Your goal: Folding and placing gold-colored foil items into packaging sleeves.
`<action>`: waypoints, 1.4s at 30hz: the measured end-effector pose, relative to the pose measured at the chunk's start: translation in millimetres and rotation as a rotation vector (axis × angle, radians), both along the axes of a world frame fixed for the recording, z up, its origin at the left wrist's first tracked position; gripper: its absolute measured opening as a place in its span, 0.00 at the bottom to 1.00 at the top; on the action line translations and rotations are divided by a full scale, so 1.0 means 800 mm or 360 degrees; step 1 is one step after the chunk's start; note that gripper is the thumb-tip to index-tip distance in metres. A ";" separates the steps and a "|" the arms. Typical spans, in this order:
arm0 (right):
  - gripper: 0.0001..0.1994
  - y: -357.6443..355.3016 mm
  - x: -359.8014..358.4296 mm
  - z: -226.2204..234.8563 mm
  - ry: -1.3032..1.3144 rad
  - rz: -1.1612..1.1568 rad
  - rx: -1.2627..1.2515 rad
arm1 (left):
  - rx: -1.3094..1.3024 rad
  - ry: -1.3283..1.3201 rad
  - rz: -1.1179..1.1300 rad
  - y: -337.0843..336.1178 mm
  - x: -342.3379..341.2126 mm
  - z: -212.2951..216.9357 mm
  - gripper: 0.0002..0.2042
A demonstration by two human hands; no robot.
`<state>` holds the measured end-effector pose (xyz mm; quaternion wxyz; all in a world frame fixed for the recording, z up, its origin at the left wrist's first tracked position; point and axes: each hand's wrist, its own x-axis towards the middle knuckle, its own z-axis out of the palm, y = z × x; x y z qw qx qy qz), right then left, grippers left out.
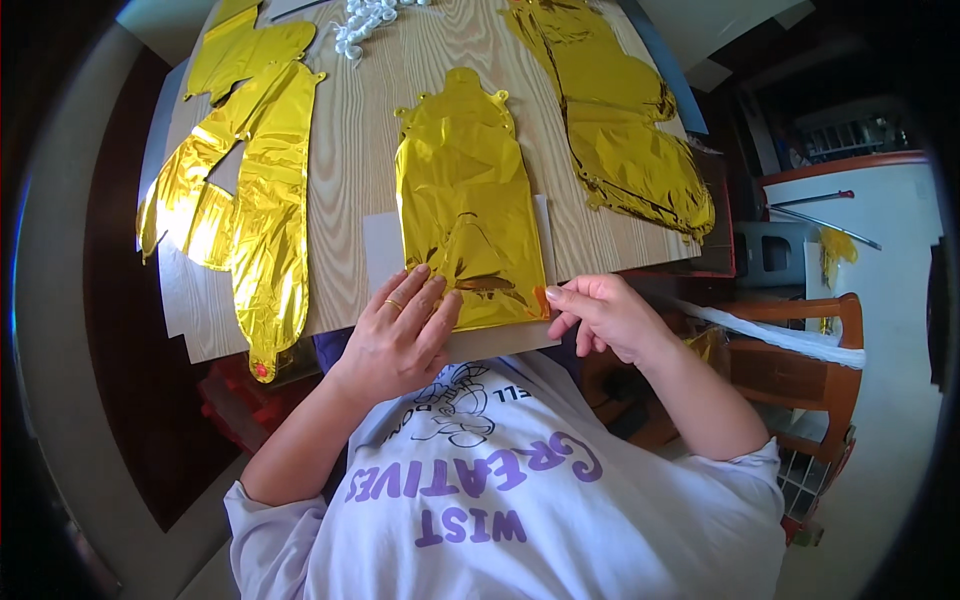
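A flat gold foil balloon (465, 190) lies in front of me, its narrow rounded end pointing away and its wide end at the near table edge. My left hand (398, 320) rests on the balloon's near left part, fingers stretched out over the foil. At the near right corner, the thumb and forefinger of my right hand (605, 315) pinch the foil's edge, the other fingers curled below. Under the balloon is a pale flat sheet (382, 245), showing at both sides.
More flat gold foil balloons lie on the wood-grain table (350, 130): a branching one (270, 190) at left and a large one (630, 130) at right. A cluster of white coils (365, 22) sits at the far side. A wooden chair (790, 370) stands at right.
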<state>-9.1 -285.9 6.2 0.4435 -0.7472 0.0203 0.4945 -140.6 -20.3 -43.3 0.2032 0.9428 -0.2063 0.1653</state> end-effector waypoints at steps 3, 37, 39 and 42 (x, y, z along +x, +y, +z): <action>0.25 -0.004 0.000 0.004 0.0155 0.0004 -0.0060 | -0.0017 0.0024 0.0001 0.001 -0.003 0.001 0.28; 0.14 0.038 0.009 -0.022 0.0157 -0.0257 0.0229 | 0.0174 -0.0443 0.0130 0.013 0.011 0.010 0.12; 0.14 0.044 0.015 -0.021 0.0080 -0.0239 0.0212 | 0.0191 -0.0438 0.0137 0.014 0.013 0.013 0.12; 0.13 0.049 0.018 -0.018 -0.0006 -0.0246 0.0273 | 0.0226 -0.0473 0.0113 0.022 0.016 0.015 0.12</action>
